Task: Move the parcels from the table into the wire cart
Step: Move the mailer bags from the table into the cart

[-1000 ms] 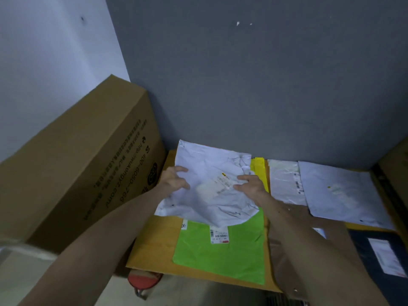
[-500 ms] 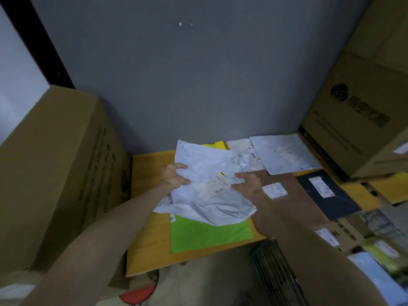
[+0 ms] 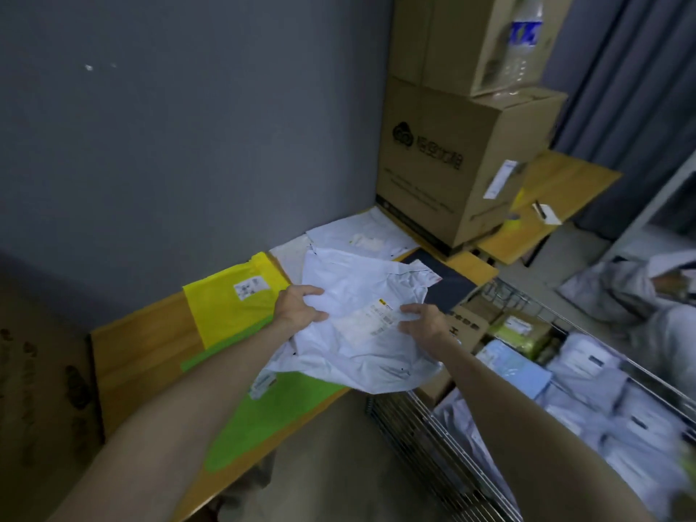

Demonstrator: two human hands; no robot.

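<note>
My left hand (image 3: 297, 308) and right hand (image 3: 425, 324) hold the white parcel (image 3: 361, 333) with curled fingers (image 3: 311, 292), up over the front right corner of the counter (image 3: 143, 348) beside the wire cart (image 3: 433, 435); it looks light, soft and crinkly, so gripping both side edges feels safest.

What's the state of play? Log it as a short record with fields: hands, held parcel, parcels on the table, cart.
left hand: grips the left edge of the white parcel
right hand: pinches its right side by the label
held parcel: crumpled, lifted off the table, not yet in the wire cart
on table: yellow parcel, green parcel, dark parcel, white parcels at the back
cart: right of the table, already holds many parcels
</note>
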